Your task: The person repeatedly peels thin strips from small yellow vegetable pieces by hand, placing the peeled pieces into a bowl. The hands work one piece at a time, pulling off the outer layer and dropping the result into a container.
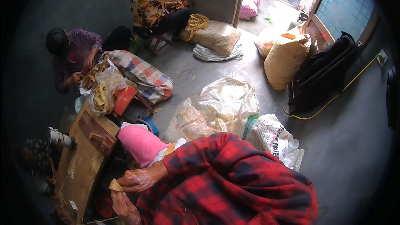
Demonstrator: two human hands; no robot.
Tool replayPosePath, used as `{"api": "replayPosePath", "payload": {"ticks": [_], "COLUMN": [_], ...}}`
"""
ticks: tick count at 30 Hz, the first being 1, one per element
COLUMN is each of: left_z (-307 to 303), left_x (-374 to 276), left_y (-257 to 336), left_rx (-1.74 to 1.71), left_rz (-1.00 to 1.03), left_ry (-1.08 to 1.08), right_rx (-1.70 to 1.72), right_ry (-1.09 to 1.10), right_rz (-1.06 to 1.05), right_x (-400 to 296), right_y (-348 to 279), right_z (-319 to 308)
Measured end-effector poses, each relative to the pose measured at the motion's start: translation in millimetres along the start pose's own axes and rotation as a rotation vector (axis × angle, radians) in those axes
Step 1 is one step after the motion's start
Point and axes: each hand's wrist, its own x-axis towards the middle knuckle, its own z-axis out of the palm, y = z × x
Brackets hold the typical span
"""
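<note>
At the lower left, both my hands meet at a small folded piece of pale tan, leaf-like material [115, 185]. My right hand [139, 179], coming from a red and black plaid sleeve, pinches its right side. Below it, my left hand [125, 207] is raised with its fingertips around the lower part of the piece. The worn wooden board [79, 162] lies left of my hands, with a dark red block-like piece [97, 132] on its upper part. A thin pale strip [101, 221] runs beside my left hand. My pink-covered knee [140, 140] is above my hands.
A co-worker [75, 50] handles tan strips near a plastic bag [107, 87]. Another person [156, 9] sits on a low stool; a third is dimly seen at far left. Sacks [218, 106] lie on the floor behind my arm. A metal-like cylinder [62, 139] juts from the board.
</note>
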Motion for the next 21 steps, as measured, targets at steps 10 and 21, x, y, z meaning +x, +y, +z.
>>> {"api": "replayPosePath", "payload": {"ticks": [10,21], "left_z": [37,31], "left_x": [-13,0], "left_y": [-18,-12], "left_rx": [-0.144,-0.217], "left_rz": [0.072,0.113], "left_ry": [0.047,0.341], "right_rx": [0.283,-0.173], "right_ry": [-0.062,0.086], "right_rz": [0.353,0.097], "right_x": [-12,-40], "right_y": [-13,37], "right_z": [-6,9]}}
